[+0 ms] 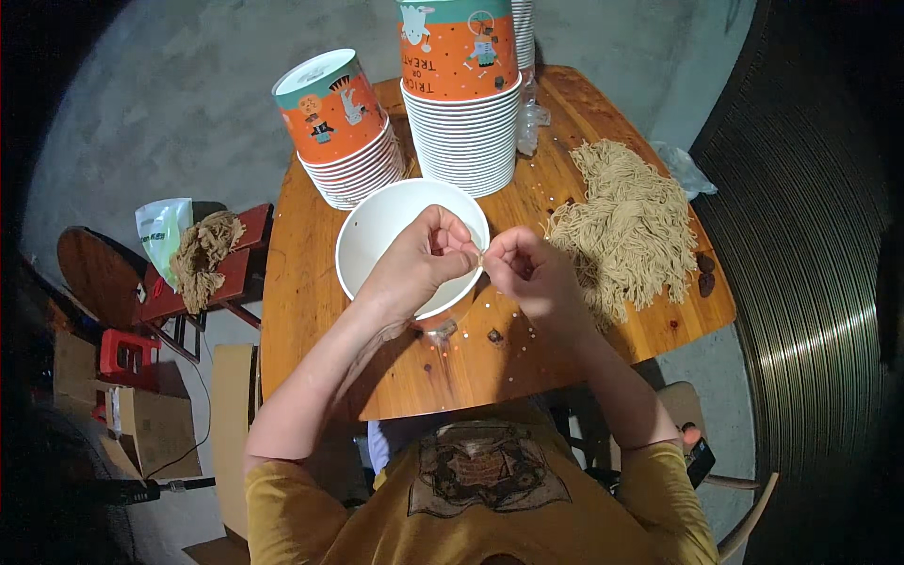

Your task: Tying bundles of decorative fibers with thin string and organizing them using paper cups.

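Observation:
A white-lined paper bucket (355,247) lies tipped on the wooden table in front of me, its round mouth toward me and a bit of orange outside showing below. My left hand (428,254) is over that mouth, thumb and fingers pinched. Just right of the rim, my right hand (529,273) pinches too, and the fingertips of both hands nearly meet. Between them is a tiny pale thing, too small to make out. To the right a heap of beige cords (640,231) spreads on the table near my right hand.
Behind the bucket stand a short stack of orange printed buckets (348,141) and a taller stack (461,132). Small white specks dot the wooden table (395,395). At left, a red bench (247,231) bears a bundle of brown cord (202,259). A ridged metal shutter (810,311) rises at right.

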### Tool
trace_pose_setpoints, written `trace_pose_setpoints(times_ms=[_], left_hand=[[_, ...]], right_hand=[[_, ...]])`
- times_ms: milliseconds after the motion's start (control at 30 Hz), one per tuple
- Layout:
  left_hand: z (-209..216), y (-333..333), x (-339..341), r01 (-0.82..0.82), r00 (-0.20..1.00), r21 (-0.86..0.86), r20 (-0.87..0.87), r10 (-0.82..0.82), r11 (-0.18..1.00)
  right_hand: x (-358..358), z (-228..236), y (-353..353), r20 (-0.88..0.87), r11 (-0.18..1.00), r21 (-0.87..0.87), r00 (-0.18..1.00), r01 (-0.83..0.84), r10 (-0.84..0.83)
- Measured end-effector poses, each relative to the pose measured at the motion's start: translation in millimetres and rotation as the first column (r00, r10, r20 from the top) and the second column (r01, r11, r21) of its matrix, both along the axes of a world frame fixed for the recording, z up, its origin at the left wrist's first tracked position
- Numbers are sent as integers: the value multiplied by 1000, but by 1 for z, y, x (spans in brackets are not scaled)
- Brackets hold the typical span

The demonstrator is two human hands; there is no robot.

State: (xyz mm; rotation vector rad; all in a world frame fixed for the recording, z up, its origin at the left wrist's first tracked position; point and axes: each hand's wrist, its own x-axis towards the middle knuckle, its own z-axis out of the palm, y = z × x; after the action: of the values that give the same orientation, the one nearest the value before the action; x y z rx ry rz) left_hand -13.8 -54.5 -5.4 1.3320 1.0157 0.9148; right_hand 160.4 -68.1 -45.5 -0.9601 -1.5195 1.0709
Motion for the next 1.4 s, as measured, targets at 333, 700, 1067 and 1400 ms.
trace_pose_setpoints(times_ms=[333,700,1067,1400], left_hand=[[2,3,-5,36,981,-221,196,9,975],[4,1,-9,62,959,-273,282,18,960],[-1,-8,-3,-67,994,117,-75,76,991],[-2,-14,0,-33,969,317,-223,108,948]], right_hand=[[-5,4,-3,15,999,38,1000,19,-19],[-5,8,-4,252,902,428,951,55,-177],[-7,10,-8,299,860,501,915,93,-273],[-8,10,-13,166,976,181,974,125,-156]])
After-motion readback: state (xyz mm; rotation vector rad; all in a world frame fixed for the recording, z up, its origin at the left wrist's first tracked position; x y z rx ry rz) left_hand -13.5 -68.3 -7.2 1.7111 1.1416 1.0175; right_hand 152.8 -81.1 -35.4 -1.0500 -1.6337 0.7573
